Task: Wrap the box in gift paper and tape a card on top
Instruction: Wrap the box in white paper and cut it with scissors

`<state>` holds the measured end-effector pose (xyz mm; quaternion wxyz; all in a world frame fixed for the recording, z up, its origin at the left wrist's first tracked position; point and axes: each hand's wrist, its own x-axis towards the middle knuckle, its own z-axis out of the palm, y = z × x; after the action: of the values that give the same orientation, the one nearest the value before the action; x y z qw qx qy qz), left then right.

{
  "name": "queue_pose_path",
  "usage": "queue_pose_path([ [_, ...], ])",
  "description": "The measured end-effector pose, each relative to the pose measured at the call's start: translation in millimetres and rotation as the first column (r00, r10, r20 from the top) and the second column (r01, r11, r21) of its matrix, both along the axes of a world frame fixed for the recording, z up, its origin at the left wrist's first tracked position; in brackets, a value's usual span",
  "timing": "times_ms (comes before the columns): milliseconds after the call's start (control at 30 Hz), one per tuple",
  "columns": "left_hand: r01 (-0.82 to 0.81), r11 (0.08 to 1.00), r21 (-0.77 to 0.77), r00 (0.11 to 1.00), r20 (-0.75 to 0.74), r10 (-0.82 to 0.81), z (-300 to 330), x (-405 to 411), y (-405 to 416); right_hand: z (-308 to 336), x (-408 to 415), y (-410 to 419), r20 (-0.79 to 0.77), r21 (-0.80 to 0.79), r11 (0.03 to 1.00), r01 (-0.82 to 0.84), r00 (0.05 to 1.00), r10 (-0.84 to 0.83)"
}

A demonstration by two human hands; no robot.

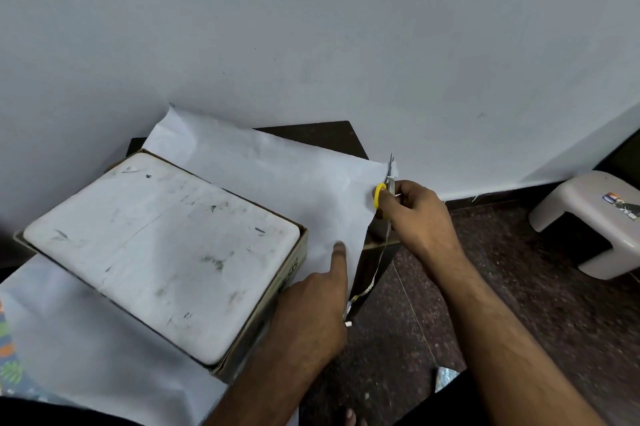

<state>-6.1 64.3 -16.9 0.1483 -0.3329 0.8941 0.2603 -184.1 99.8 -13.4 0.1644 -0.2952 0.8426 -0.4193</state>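
Box [162,252], open with a scuffed white slab inside, sat on white gift paper [277,176] over a dark table [322,132]. Left hand [311,314] pressed the paper with straight index finger. Right hand [415,214] gripped yellow-handled scissors [382,191] at the paper's right edge. Grey stool [588,217] stood right.

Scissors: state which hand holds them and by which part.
The right hand grips the scissors by the yellow handle loops, blades pointing away along the paper's edge. The left hand holds nothing; one finger presses the paper.
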Motion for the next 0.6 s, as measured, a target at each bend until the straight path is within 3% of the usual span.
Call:
queue_pose_path([
  [333,-0.026,1.000,0.014,1.000,0.003,0.025,2,-1,1,2,0,1,0.008,-0.045,0.998,0.036,0.999,-0.035],
  [600,-0.174,0.985,-0.021,0.913,-0.379,0.153,-11,-2,-12,15,10,1,-0.171,-0.206,0.977,-0.046,0.985,0.010],
])
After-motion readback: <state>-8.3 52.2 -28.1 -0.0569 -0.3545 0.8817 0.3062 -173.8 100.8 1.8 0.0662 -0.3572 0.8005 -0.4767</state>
